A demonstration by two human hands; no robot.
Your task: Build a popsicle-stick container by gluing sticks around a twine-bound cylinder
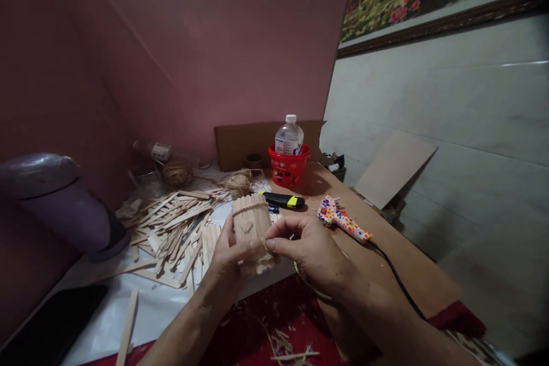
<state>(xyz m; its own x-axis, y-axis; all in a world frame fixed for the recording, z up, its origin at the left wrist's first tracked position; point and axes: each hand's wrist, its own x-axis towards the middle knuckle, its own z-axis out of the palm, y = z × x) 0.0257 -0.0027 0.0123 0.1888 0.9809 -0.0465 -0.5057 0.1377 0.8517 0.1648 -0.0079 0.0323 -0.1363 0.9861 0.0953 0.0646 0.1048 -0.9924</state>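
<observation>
A small cup-like holder made of wooden craft sticks [252,218] stands tilted between my hands, a twine band round its upper part and a small heart shape on its front. My left hand [229,254] is wrapped round its left side, thumb across the front. With thumb and forefinger, my right hand [300,240] pinches a thin piece of twine [266,245] at the holder's lower front. The twine is partly hidden by the fingertips. A flower-patterned glue gun [343,220] lies to the right, its black cord running toward me.
Loose craft sticks [171,234] are heaped at left, near a purple bottle [64,206] and a dark phone [55,320]. Twine balls [238,183] lie behind. A yellow-black utility knife [285,200] rests before a red bucket [289,167] holding a plastic bottle [289,136]. Wood scraps [291,349] litter the red cloth.
</observation>
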